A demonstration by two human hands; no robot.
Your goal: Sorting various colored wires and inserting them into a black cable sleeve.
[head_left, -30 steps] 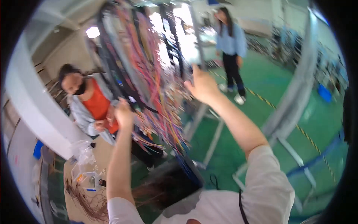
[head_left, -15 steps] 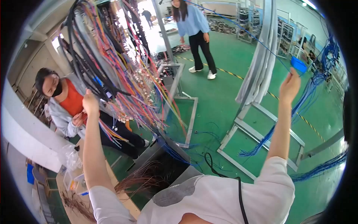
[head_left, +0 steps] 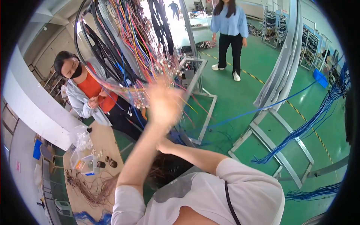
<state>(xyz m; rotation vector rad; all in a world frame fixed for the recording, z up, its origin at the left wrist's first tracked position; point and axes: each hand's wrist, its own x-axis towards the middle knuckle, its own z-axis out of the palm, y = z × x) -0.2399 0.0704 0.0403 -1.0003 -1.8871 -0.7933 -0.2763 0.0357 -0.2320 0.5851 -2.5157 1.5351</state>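
Observation:
My left hand (head_left: 164, 105), smeared by motion, is raised in front of the lower ends of a hanging bunch of multicoloured wires (head_left: 140, 52). Just below it my right hand (head_left: 164, 145) reaches across my body, its fingers mostly hidden behind my left forearm. What either hand holds cannot be made out. A long blue wire (head_left: 255, 110) stretches from near my hands up to the right, toward a thick bundle of blue wires (head_left: 300, 129). Thick black cables (head_left: 101, 47) loop down at the upper left.
A person in an orange top (head_left: 90, 84) stands at the left, hands by the wires. Another in a blue shirt (head_left: 230, 20) stands farther back. Metal frames (head_left: 210, 116) flank me. A table (head_left: 110, 137) at lower left bears a clear tray (head_left: 89, 163), dark spools (head_left: 113, 163) and brown wires.
My right hand has swung from far right to the middle, beside my left forearm. My left hand has moved right, across the hanging wires. The blue wire now runs lower, and the view has shifted.

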